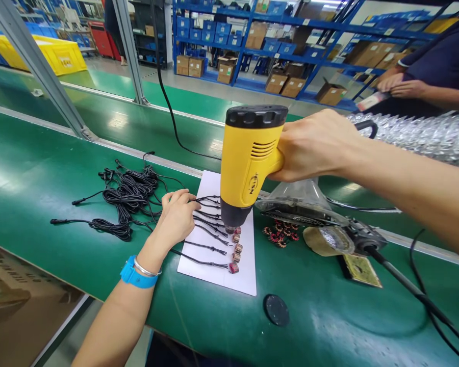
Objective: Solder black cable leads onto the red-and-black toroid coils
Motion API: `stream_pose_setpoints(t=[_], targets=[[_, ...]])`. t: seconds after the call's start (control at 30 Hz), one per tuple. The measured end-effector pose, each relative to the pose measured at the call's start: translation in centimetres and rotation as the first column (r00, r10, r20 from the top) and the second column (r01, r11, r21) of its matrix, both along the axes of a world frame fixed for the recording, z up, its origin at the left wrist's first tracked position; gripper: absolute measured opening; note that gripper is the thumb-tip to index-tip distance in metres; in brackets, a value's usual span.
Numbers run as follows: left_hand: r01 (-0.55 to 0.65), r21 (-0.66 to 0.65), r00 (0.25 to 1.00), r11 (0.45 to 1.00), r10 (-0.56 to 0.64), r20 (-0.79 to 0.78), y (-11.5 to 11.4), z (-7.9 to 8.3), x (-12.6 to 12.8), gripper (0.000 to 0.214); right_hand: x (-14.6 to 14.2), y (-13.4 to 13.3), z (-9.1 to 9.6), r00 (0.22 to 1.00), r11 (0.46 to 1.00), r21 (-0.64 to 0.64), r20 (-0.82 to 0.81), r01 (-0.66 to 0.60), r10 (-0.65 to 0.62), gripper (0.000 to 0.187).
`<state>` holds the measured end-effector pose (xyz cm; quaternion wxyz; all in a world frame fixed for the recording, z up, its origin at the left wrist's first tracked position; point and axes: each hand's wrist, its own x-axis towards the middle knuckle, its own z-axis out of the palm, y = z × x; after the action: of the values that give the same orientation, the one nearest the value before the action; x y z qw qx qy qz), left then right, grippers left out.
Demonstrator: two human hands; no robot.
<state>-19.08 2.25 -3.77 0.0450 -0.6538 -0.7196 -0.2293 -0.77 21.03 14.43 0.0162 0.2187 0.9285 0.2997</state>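
My right hand (317, 145) is wrapped around the handle of a yellow heat gun (245, 158), its black nozzle pointing down over a white board (214, 283). Below and beside the nozzle lies a row of small copper-wound coils (237, 248) at the ends of black cables (204, 247). My left hand (177, 216), with a blue wristband (137, 274) on its wrist, pinches one or more of the black cables near the board's left edge. Part of the coil row is hidden behind the nozzle.
Bundled black cables (132, 188) lie to the left. On the right are loose red-and-copper coils (281, 233), a clear hood (296, 196) on a stand, a yellow sponge (361, 270) and a black round disc (276, 309). Another person's hands (401, 84) appear at upper right.
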Motion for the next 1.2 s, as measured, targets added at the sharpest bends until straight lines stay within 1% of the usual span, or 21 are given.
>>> stream_pose_setpoints(t=[0.07, 0.27, 0.47, 0.63, 0.7, 0.8, 1.03, 1.13, 1.2], targets=[[-0.017, 0.009, 1.000, 1.000, 0.017, -0.002, -0.1, 0.0, -0.2, 0.038, 0.0, -0.2, -0.2, 1.000, 1.000, -0.012, 0.007, -0.010, 0.010, 0.048], [-0.054, 0.014, 0.998, 0.998, 0.054, 0.012, -0.4, 0.4, -0.8, 0.040, 0.1, -0.3, -0.6, 0.999, 0.999, 0.032, -0.039, -0.030, 0.031, 0.049], [-0.052, 0.022, 0.998, 0.998, 0.051, 0.020, -0.5, 0.3, -1.3, 0.040, 0.2, -0.6, -0.5, 0.998, 0.998, 0.049, -0.052, -0.044, 0.046, 0.052], [0.003, 0.022, 1.000, 1.000, -0.004, 0.030, -0.7, -0.3, -1.8, 0.039, 0.4, -0.6, -0.8, 0.992, 0.993, 0.077, -0.081, -0.086, 0.092, 0.051], [0.035, 0.001, 0.999, 0.999, -0.035, 0.041, -0.7, -0.5, -1.8, 0.039, 0.5, -0.7, -0.8, 0.992, 0.993, 0.088, -0.086, -0.080, 0.088, 0.051], [0.073, -0.025, 0.996, 0.997, -0.071, 0.059, -0.8, -0.7, -1.7, 0.040, 0.5, -0.9, -0.7, 0.996, 0.995, 0.067, -0.058, -0.068, 0.072, 0.051], [0.102, -0.060, 0.991, 0.993, -0.097, 0.089, -0.8, -1.0, -1.8, 0.040, 1.0, -1.7, -0.3, 0.998, 0.997, 0.064, -0.041, -0.049, 0.052, 0.054], [0.113, -0.078, 0.990, 0.991, -0.105, 0.094, -0.9, -0.8, -1.7, 0.040, 1.0, -1.9, -0.2, 0.998, 0.997, 0.064, -0.042, -0.039, 0.042, 0.055], [0.118, -0.087, 0.989, 0.989, -0.109, 0.096, -0.9, -0.6, -1.5, 0.040, 1.0, -2.1, -0.2, 0.998, 0.997, 0.068, -0.034, -0.045, 0.048, 0.052]])
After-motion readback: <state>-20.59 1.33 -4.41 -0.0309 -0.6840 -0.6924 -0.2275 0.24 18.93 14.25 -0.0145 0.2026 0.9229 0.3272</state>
